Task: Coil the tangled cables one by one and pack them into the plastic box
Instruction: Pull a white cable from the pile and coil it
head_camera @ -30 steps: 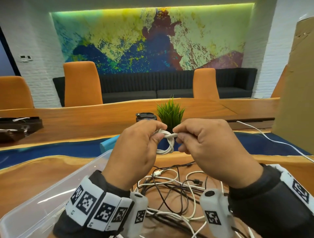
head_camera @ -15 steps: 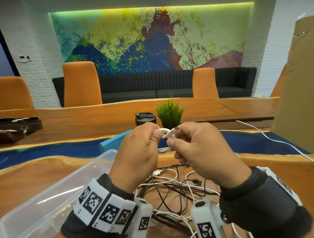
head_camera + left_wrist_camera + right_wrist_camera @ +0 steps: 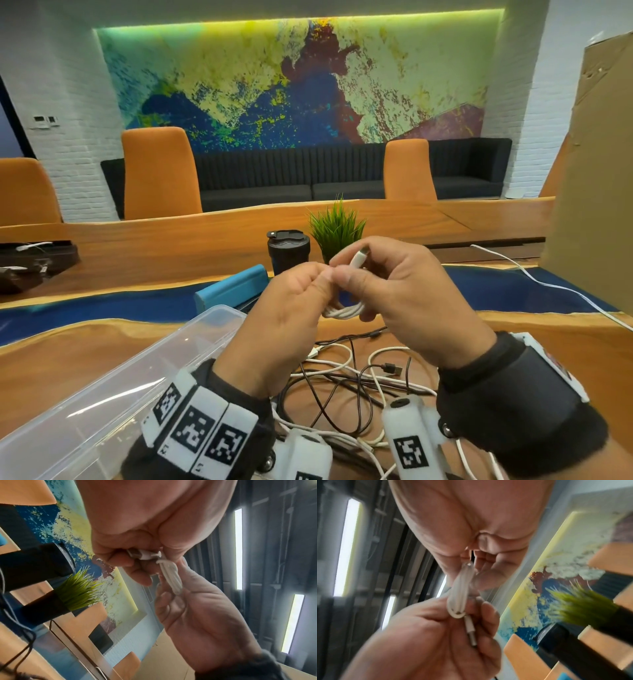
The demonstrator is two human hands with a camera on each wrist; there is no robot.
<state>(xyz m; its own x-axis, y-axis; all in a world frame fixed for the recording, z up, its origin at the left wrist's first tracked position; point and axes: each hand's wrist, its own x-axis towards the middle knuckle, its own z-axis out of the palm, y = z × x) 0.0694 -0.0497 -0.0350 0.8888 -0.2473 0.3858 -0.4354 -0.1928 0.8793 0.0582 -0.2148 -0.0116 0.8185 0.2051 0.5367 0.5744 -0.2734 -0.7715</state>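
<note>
Both hands hold one small coil of white cable (image 3: 343, 311) in the air above the table. My left hand (image 3: 291, 308) grips its left side, my right hand (image 3: 404, 301) its right side. A white plug (image 3: 359, 256) sticks up where the fingertips meet. In the left wrist view the coil (image 3: 171, 577) runs between both hands, and a plug (image 3: 142, 554) sits in curled fingers. The right wrist view shows the coil (image 3: 458, 592) and a plug (image 3: 470, 627). The clear plastic box (image 3: 120, 394) lies at lower left. A tangle of black and white cables (image 3: 342, 377) lies under the hands.
A black lidded cup (image 3: 288, 251) and a small green plant (image 3: 337, 229) stand just beyond the hands. A blue block (image 3: 229, 287) lies behind the box. A cardboard sheet (image 3: 599, 171) stands at the right, with a white cable (image 3: 548, 284) trailing past it.
The loose plug end, wrapped around the coil a second ago, now points up between the fingertips. Both hands have stayed close together on the coil. The box and the tangle have not moved.
</note>
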